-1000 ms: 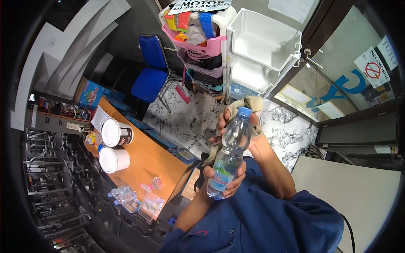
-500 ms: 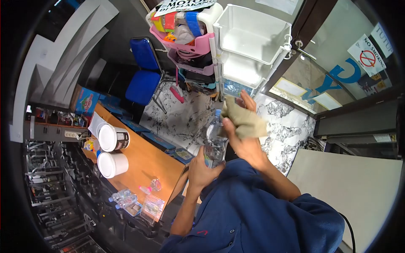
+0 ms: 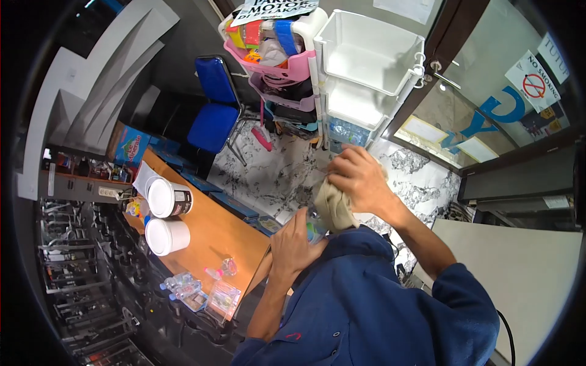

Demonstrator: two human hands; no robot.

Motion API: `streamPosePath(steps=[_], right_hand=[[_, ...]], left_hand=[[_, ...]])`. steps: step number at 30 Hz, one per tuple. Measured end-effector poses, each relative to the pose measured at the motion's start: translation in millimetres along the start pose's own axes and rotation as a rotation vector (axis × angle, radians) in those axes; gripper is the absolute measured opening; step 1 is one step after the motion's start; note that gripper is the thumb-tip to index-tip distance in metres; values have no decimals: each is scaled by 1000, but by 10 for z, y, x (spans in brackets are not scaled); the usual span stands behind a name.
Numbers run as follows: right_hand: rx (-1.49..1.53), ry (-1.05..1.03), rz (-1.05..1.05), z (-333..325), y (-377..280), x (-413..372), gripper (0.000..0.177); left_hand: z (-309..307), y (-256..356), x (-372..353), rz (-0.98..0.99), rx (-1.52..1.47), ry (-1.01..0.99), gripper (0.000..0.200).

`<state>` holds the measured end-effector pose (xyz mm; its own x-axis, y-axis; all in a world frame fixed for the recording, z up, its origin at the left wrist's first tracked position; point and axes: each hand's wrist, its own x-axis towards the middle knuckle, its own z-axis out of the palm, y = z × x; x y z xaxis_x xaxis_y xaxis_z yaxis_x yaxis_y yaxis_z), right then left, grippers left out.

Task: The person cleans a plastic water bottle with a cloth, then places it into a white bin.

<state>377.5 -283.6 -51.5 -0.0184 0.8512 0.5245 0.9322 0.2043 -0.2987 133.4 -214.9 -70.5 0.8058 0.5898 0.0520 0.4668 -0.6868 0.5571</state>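
My left hand (image 3: 294, 244) is closed around the lower part of a clear plastic bottle (image 3: 312, 230). Most of the bottle is hidden by that hand and by a beige cloth (image 3: 336, 206). My right hand (image 3: 361, 183) grips the cloth, which is bunched and draped over the bottle's upper part. The bottle's blue cap is out of sight beneath the cloth and fingers. Both hands are in front of my chest, above the marble-patterned floor.
On the wooden table (image 3: 213, 244) stand two white tubs (image 3: 166, 236), with several clear bottles (image 3: 182, 285) near its front end. White drawer racks (image 3: 372, 55) and a pink basket (image 3: 299, 67) are ahead, a blue chair (image 3: 213, 125) beyond the table. A pale panel (image 3: 513, 268) is at right.
My right hand has turned over and brought the cloth onto the bottle, covering its upper part and cap. My left hand keeps its hold on the bottle. The view has shifted slightly.
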Motion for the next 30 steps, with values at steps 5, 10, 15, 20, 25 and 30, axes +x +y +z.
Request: streamPosePath(steps=[5,10,15,20,25,30], right_hand=[[723,189,781,442,208,-95,18],[1792,569,1050,760,84,-190,42],[2226,604,1153,545,-225,-99,61],[1767,59,1048,889,-474,-658,80],[2403,-12,706,1132,-462,-455,112],[2127,-35,1037,1075,-477,-346,92]], left_hand=[[47,18,-15,-136,-46,-114,72],[250,-83,-130,-171,-451,-147,70],[258,-179,-71,-256,-1090,-218,62],[92,-148,46,-438,-1442,-466,58],[371,-145,-175,-438,-2217,-770,72],[340,-250,-150,-481,-1961,-596,63]])
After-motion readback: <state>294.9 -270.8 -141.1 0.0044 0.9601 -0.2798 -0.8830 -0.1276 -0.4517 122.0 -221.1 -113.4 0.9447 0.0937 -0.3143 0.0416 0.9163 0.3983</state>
